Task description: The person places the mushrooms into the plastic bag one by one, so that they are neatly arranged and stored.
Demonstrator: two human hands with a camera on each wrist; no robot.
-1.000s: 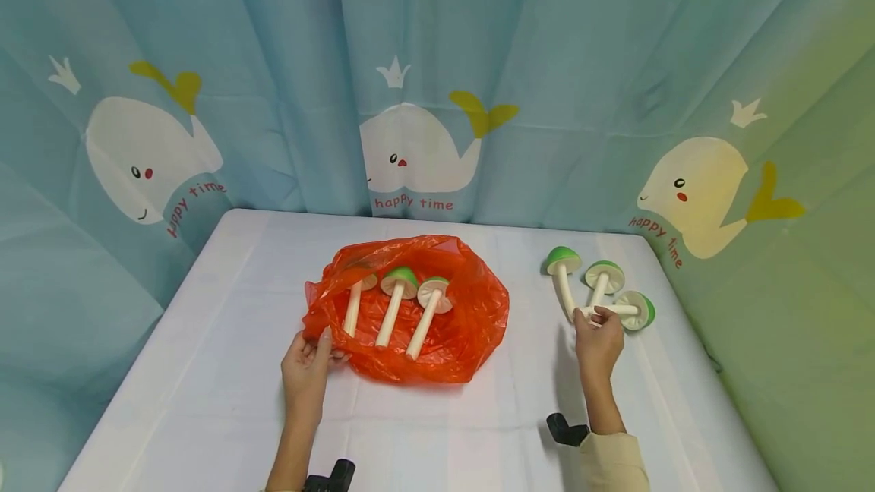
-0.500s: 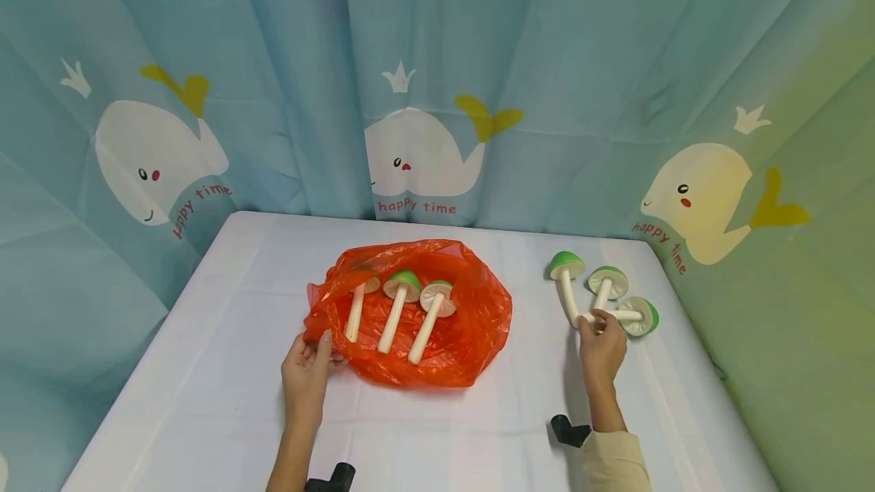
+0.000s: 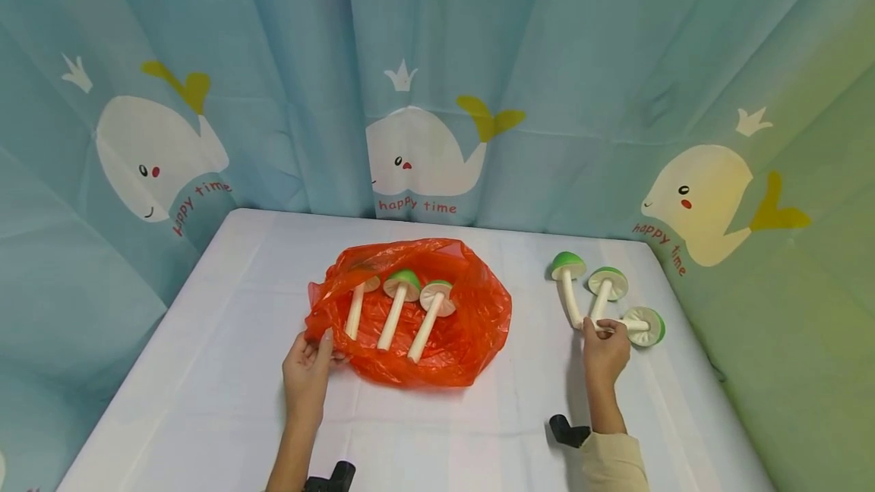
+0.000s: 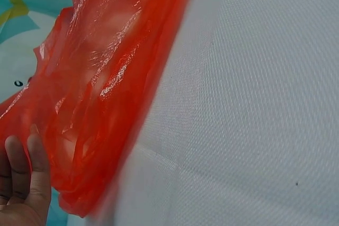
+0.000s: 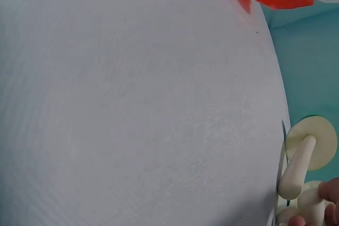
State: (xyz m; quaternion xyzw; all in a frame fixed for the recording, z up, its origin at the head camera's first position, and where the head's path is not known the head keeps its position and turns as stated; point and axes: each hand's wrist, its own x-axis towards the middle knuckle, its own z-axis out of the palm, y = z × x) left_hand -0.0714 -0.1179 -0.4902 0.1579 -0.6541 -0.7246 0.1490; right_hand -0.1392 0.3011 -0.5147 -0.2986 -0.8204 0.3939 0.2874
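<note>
In the head view, my left hand (image 3: 304, 378) pinches the near left rim of a red plastic bag (image 3: 481, 325), thumb on top. Three toy mushrooms with green caps and white stems lie inside: a left one (image 3: 355, 315), a middle one (image 3: 393, 317) and a right one (image 3: 427, 329). Over at the right, my right hand (image 3: 606, 355) pinches the stem end of a mushroom (image 3: 645, 326) whose cap points right. Two more lie just beyond it, a left mushroom (image 3: 569, 287) and a middle mushroom (image 3: 608, 284). The left wrist view shows the fingers (image 4: 37, 173) against the bag.
A white cloth covers the table (image 3: 410, 439). Blue curtain (image 3: 574, 36) printed with whales hangs along the back and sides. Black wrist mounts (image 3: 569, 431) are strapped near both hands.
My right hand has drawn the gripped mushroom slightly toward me and to the right, apart from the other two. The left hand keeps its hold on the bag's rim.
</note>
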